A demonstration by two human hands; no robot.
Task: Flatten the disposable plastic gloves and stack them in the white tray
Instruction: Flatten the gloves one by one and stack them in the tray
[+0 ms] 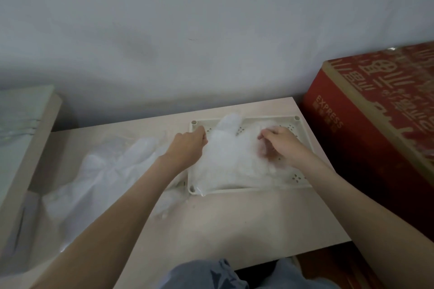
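A white perforated tray (301, 177) lies on the pale table at the back right. A clear plastic glove (231, 159) is spread over it, its fingers reaching past the far rim and its cuff hanging over the near left corner. My left hand (187, 148) pinches the glove's left edge with curled fingers. My right hand (280, 145) pinches its right side, fingers curled over the film. A heap of more clear gloves (103, 178) lies on the table to the left of the tray.
A big red cardboard box (375, 129) stands close beside the table's right edge. A pale board (30, 148) leans along the left side. The grey wall runs right behind the table. My knees in blue cloth (211, 274) are under the near edge.
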